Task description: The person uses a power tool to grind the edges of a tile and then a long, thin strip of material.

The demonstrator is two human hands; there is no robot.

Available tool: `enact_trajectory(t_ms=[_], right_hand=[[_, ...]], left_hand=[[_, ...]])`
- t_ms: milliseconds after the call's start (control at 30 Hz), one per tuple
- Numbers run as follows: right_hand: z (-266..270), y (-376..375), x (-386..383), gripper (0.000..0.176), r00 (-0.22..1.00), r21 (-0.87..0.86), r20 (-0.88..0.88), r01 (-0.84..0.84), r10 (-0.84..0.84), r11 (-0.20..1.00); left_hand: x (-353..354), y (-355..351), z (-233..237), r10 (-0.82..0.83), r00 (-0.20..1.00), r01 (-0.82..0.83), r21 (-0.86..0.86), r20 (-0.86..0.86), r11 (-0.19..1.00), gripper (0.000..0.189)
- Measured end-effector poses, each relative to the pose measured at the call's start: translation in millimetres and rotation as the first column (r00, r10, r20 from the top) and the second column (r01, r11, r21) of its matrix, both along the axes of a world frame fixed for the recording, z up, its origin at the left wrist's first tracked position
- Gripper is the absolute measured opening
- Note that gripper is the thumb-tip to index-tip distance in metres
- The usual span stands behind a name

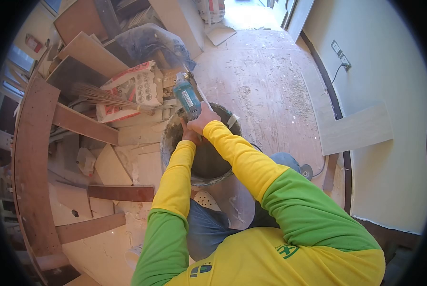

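The person holds a teal grinder (187,97) over the far side of the bucket (201,183), its metal head pointing away past the rim, and the chief danger is a slip or kick: should the tool be running, which cannot be told here, a snag of its head on the rim or on the narrow pale edge beside it could wrench it round towards bare fingers. The right hand (206,117), above the bucket's mouth, is closed narrowly about the rear of the grinder, as far as the view shows; the left hand (190,134), lower and left over the same mouth, lies against the tool's tail end, but its fingers are partly hidden, so how far it is open cannot be told. With both hands gathered at the rear, the heavy head could dip if the wrists tire. The bucket itself stands close before the person's knees, and a knock from the blue-clad knee (286,161) just right of it might tip it or jolt the arms. A cable (321,169) lies on the floor right of the bucket, near a loose disc (306,171), where a shifting foot could catch it. Left of the bucket, a broom (109,98) and a torn paper bag (149,88) sit close enough to snag a tool that swings wide
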State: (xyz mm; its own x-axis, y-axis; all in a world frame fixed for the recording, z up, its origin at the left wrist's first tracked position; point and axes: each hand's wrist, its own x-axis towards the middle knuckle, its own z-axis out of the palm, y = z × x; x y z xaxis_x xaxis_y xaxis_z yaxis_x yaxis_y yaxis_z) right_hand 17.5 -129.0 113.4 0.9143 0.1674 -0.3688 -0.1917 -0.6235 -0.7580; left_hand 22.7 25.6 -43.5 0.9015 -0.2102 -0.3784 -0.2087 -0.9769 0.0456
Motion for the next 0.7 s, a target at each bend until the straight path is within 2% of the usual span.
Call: enact_trajectory(t_ms=[100, 167, 200, 233, 267, 467, 500, 533, 567, 700], right_hand=[[3, -1, -2, 0.100, 1.000, -0.012, -0.009, -0.002, 0.002, 1.000], [3, 0, 0, 0.100, 1.000, -0.020, -0.018, -0.007, 0.007, 1.000], [3, 0, 0, 0.100, 1.000, -0.020, -0.019, -0.007, 0.007, 1.000], [1, 0, 0, 0.100, 1.000, -0.021, -0.010, -0.007, 0.007, 1.000], [0, 0, -1, 0.100, 1.000, -0.022, -0.002, -0.006, 0.006, 1.000], [5, -2, -3, 0.100, 1.000, -0.035, 0.002, -0.004, 0.004, 0.999], [4, -2, -4, 0.100, 1.000, -0.035, 0.002, -0.004, 0.004, 0.999], [3, -1, -4, 0.099, 1.000, -0.034, 0.010, -0.003, 0.004, 0.999], [2, -2, -4, 0.099, 1.000, -0.033, 0.017, -0.003, 0.003, 0.999], [2, -3, -4, 0.100, 1.000, -0.025, 0.016, -0.001, 0.002, 1.000]], left_hand=[[7, 12, -27, 0.024, 0.999, -0.027, -0.099, -0.034, 0.995, 0.095], [14, 27, -56, 0.088, 0.989, -0.131, -0.457, -0.114, 0.880, 0.095], [9, 19, -38, 0.089, 0.989, -0.132, -0.457, -0.115, 0.879, 0.095], [0, 2, -2, 0.056, 0.997, -0.065, -0.219, -0.050, 0.973, 0.095], [-6, -8, 21, 0.007, 1.000, -0.007, 0.038, 0.003, 0.999, 0.095], [-3, -13, 25, -0.002, 0.998, 0.009, 0.099, -0.069, 0.995, 0.097], [9, 7, -26, 0.072, 0.995, -0.088, -0.261, -0.069, 0.961, 0.098], [21, 27, -75, 0.115, 0.984, -0.175, -0.630, -0.135, 0.756, 0.099], [32, 46, -121, 0.083, 0.977, -0.214, -0.852, -0.198, 0.478, 0.100], [39, 50, -140, 0.049, 0.975, -0.218, -0.896, -0.216, 0.388, 0.101]])
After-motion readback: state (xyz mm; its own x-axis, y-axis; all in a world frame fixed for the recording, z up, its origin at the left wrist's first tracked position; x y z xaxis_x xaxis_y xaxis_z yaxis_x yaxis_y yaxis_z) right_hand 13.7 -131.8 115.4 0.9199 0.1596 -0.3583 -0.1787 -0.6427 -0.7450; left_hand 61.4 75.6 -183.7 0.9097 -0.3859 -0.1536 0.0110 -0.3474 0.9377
